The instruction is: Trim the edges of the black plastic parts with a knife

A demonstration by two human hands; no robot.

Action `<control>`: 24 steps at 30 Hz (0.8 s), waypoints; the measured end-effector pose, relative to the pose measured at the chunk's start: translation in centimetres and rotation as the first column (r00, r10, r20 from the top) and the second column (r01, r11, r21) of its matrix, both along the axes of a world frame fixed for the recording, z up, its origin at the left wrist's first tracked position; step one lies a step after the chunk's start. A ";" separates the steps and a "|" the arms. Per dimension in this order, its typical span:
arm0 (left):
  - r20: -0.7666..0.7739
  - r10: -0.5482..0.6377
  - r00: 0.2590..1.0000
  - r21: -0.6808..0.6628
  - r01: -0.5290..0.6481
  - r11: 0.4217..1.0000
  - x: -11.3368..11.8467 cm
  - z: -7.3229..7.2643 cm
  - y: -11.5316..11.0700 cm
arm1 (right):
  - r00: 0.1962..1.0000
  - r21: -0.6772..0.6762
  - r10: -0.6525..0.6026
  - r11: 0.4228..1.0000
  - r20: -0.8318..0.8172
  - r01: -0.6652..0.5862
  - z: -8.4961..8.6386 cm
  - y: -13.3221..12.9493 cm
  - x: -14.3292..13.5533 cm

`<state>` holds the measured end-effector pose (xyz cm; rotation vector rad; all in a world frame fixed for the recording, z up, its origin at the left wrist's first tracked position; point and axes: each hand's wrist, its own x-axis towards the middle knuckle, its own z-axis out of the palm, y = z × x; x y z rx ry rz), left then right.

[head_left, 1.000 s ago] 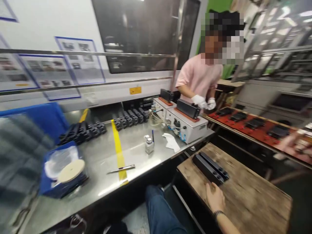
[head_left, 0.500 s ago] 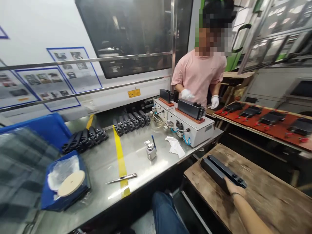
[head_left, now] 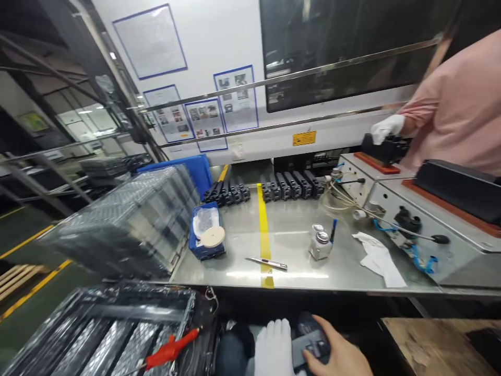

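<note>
My right hand (head_left: pixel 342 351), bare, grips a long dark grey plastic part (head_left: pixel 311 342) low in the view, over my lap. Its thumb lies across the near face and its fingers go round the right side. Just left of the part is my left hand (head_left: pixel 274 347) in a white glove, its fingers stretched out straight. The glove's edge meets the part; whether it bears any weight I cannot tell. The lower end of the part is cut off by the frame.
On the metal bench (head_left: pixel 242 235) are a knife-like tool (head_left: pixel 268 262), a metal-capped bottle (head_left: pixel 321 245), a white cloth (head_left: pixel 379 258), a blue bin (head_left: pixel 205 250) and rows of black parts (head_left: pixel 289 185). A red-handled tool (head_left: pixel 172 349) lies on a wrapped crate. A co-worker's gloved hand (head_left: pixel 387 128) touches a part at right.
The view has swung left. My right hand has brought the dark grey part from the wooden table to my lap. My gloved left hand has come into view. The co-worker's hand now touches a part.
</note>
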<state>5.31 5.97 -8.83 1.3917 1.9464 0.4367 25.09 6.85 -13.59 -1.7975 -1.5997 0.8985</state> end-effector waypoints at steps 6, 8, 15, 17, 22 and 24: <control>0.207 0.162 0.965 -0.052 -0.155 0.987 -3.3 4.7 -2.3 | 0.905 0.098 0.415 0.901 0.092 -0.423 3.6 8.9 -7.4; 0.436 0.283 0.854 -0.045 -0.293 0.955 -5.0 6.9 -3.2 | 0.898 0.112 0.418 0.894 0.138 -0.433 3.6 13.0 -8.6; 0.719 0.295 0.629 0.015 -0.438 0.899 -6.8 8.8 -4.9 | 0.902 0.094 0.409 0.901 0.136 -0.423 2.2 18.3 -9.8; 0.768 0.329 0.549 -0.036 -0.476 0.878 -6.8 8.5 -4.9 | 0.914 0.085 0.393 0.912 0.106 -0.402 2.4 17.3 -8.5; 0.903 0.425 -0.054 -0.386 -0.535 0.752 -6.7 7.3 -4.0 | 0.893 0.166 0.447 0.885 -0.047 -0.434 5.1 11.1 -4.3; 0.894 0.330 -0.303 -0.440 -0.448 0.778 -6.5 7.2 -3.4 | 0.873 0.237 0.477 0.864 -0.102 -0.444 7.1 7.9 -3.4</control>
